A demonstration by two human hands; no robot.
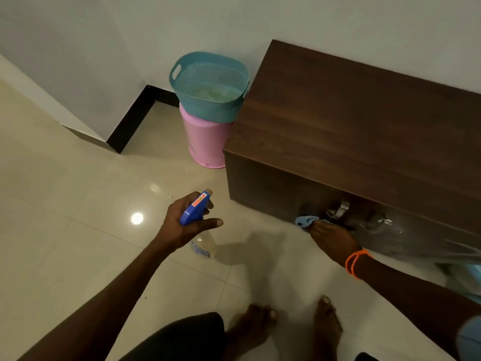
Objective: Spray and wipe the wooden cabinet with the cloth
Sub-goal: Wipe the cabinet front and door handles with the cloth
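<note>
Gripping the spray bottle (199, 225) by its blue trigger head, our left hand (186, 221) wraps around it with the index finger stretched out, while our right hand (331, 239) presses the blue cloth (305, 220) flat against the wooden cabinet (351, 131) front. That cabinet fills the frame from one to three o'clock, its metal handles (338, 211) just beside the cloth. At twelve o'clock a teal basket (210, 84) sits on a pink bin (205, 139), touching the cabinet's side. Our bare feet (328, 324) show at six o'clock.
</note>
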